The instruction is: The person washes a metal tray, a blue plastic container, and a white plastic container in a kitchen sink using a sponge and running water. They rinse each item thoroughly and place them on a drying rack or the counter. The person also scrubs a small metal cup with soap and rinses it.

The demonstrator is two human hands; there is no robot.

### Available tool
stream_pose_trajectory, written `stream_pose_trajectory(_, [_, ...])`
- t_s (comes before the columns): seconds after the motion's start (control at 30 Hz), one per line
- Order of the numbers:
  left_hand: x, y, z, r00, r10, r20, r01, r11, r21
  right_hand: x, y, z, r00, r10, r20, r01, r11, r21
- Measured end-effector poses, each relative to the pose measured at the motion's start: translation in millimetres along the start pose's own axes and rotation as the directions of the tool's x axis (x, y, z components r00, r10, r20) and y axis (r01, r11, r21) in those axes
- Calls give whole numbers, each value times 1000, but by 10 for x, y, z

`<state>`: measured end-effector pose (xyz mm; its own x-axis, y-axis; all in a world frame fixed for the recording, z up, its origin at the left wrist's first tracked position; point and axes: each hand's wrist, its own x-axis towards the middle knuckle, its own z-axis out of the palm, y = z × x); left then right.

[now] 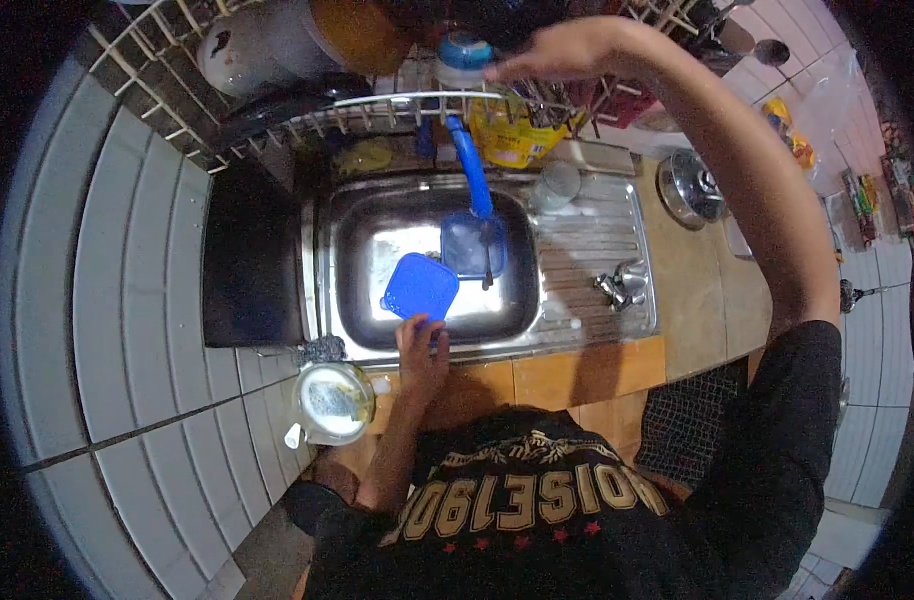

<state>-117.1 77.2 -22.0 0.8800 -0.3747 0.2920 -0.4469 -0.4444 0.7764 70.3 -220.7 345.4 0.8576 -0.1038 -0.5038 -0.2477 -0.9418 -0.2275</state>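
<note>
My left hand (pixel 424 354) grips the near edge of a blue plastic lid (pixel 421 288), holding it over the stainless steel sink basin (pixel 359 300). A translucent blue plastic container (pixel 464 247) sits in the basin beside the lid. Above that container is the end of a blue spout (pixel 469 169). My right hand (pixel 569 52) is stretched out over the wire dish rack (pixel 397 101). Its fingertips are at a round container with a blue top (pixel 464 54); blur hides whether they hold it.
A drinking glass (pixel 556 186) and chrome metal items (pixel 623 285) stand on the drainboard. A yellow pouch (pixel 513 142) is behind the sink. A clear jug (pixel 333 405) stands at the near left corner, by a dark scourer (pixel 322 349). A pot lid (pixel 688 187) lies right.
</note>
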Motion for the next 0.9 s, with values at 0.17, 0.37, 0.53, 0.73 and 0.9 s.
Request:
stream_pose_trajectory(0.17, [196,-394,299,967,-56,249,76,994,-72,244,47,-70,965,-254,59,205,601,-772])
stream_pose_trajectory(0.37, [116,-1371,1140,753,152,641,-328,930,164,-398,-187,-7,945,-290,-154,124,751,-649])
stream_pose_trajectory(0.53, [291,-926,1162,483,-355,800,-161,862,480,-324,23,100,817,-407,-409,148,832,-534])
stream_pose_trajectory(0.73, [359,-748,757,859,-446,252,302,838,454,-460,23,297,196,-621,-759,405,756,-514])
stream_pose_trajectory(0.9, [472,-1037,563,825,-521,221,377,797,471,-1029,127,772,307,-459,-833,483,830,-279])
